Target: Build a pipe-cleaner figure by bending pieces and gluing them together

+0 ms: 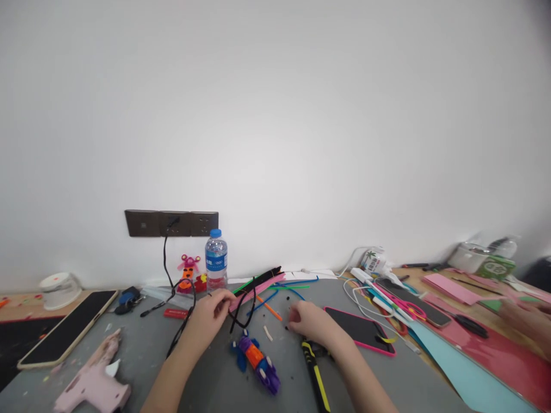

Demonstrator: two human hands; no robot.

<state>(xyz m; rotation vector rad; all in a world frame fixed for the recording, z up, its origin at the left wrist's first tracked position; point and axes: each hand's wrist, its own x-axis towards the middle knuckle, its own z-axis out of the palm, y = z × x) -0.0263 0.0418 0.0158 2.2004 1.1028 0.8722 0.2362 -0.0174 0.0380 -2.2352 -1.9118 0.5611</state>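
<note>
My left hand (214,312) is closed at the middle of the grey mat (224,387), fingertips pinched at a bent black pipe cleaner (246,318). To its right, my right hand (310,320) is low over the mat, fingers curled together; whatever they may hold is hidden. Small black bits lie close to those fingertips. Between my forearms sits a purple, orange and blue fuzzy figure (257,362), with a short cream-coloured piece (268,333) above it. A tool with a black and yellow handle (316,376) is beside my right forearm, its head partly covered.
Behind my hands are loose pipe cleaners (297,282), a water bottle (216,261) and an orange-pink figure (187,274). Leftward lie a pink glue gun (97,381) and phone (69,330). Rightward are a pink-edged phone (359,331), scissors (469,325), cables and another person's hand (527,318).
</note>
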